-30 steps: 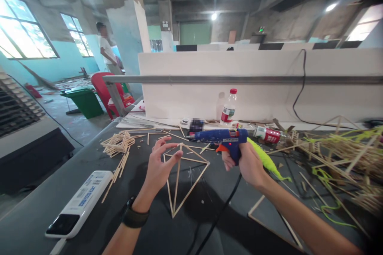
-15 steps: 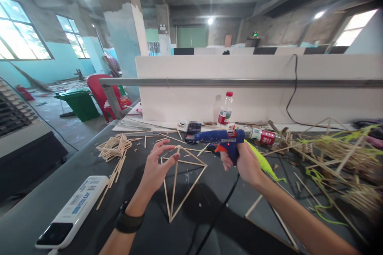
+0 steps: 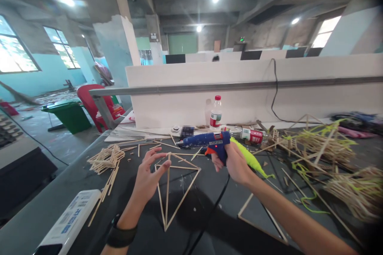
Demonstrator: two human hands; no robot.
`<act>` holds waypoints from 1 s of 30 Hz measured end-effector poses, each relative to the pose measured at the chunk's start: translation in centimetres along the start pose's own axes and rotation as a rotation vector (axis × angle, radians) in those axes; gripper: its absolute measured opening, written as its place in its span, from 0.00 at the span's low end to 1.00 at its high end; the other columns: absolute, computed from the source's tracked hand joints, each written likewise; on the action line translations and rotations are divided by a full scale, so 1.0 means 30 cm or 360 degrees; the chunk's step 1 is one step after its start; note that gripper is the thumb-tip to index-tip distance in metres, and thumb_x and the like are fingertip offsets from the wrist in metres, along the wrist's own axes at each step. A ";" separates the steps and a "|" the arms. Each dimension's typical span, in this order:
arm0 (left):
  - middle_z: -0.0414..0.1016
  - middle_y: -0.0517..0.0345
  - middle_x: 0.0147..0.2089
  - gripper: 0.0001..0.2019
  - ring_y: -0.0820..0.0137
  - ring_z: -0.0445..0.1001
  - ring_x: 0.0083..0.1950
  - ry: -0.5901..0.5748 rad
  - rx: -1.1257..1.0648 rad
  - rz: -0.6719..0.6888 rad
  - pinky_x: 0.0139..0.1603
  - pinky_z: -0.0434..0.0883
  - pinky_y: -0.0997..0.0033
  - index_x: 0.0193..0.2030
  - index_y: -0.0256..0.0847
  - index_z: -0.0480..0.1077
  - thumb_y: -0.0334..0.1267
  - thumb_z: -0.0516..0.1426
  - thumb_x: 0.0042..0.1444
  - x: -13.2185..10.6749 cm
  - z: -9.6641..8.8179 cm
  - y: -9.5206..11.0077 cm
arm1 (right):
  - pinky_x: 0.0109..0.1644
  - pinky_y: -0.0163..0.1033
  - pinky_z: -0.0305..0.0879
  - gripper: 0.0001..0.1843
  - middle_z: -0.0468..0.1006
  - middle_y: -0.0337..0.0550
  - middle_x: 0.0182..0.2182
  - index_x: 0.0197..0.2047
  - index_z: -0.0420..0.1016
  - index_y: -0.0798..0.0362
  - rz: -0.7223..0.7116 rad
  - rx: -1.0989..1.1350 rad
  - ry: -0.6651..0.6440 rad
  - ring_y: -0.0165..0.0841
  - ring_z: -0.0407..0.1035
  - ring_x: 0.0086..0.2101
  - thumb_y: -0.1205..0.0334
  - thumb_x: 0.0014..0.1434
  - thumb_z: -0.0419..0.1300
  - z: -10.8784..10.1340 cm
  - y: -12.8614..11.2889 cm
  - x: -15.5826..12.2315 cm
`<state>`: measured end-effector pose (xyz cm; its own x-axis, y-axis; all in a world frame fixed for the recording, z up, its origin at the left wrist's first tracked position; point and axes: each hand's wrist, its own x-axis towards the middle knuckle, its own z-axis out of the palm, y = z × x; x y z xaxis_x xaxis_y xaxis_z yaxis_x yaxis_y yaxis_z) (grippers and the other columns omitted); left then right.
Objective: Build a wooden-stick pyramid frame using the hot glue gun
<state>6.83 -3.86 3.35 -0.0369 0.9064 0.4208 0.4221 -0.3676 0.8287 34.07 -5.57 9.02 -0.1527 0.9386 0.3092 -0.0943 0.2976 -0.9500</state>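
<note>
My left hand (image 3: 147, 177) is at the top of a small pyramid-like frame of thin wooden sticks (image 3: 181, 209) standing on the dark table. Its thumb and index finger close around the upper end of one stick, while the other fingers stretch out behind. In my right hand (image 3: 236, 163) is a blue hot glue gun (image 3: 199, 140) with an orange trigger and a small red light lit. The gun's nozzle points left, above and beyond the frame's top. A black cord runs down from its grip across the table.
Left of the frame are a pile of short sticks (image 3: 106, 158) and a white power strip (image 3: 70, 221). Bottles stand (image 3: 216, 113) and lie (image 3: 252, 135) at the back. Stick bundles (image 3: 353, 195) with yellow-green string fill the right. Another stick frame (image 3: 261, 229) lies under my right forearm.
The whole view has shifted, so the scene sits further left and slightly lower. Both hands keep nearly the same pose relative to the stick frame and the glue gun.
</note>
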 end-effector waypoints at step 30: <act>0.70 0.52 0.60 0.11 0.55 0.66 0.63 -0.0459 0.0835 0.0470 0.64 0.62 0.47 0.41 0.50 0.81 0.51 0.62 0.56 0.106 -0.146 -0.121 | 0.22 0.37 0.64 0.30 0.59 0.37 0.13 0.16 0.60 0.48 -0.0009 0.0106 0.0120 0.31 0.60 0.16 0.50 0.68 0.40 -0.025 -0.049 -0.005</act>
<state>1.20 -0.55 3.30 0.3607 0.8293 0.4268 0.7648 -0.5249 0.3736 34.98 -6.02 10.35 -0.0776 0.9482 0.3079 -0.1606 0.2929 -0.9426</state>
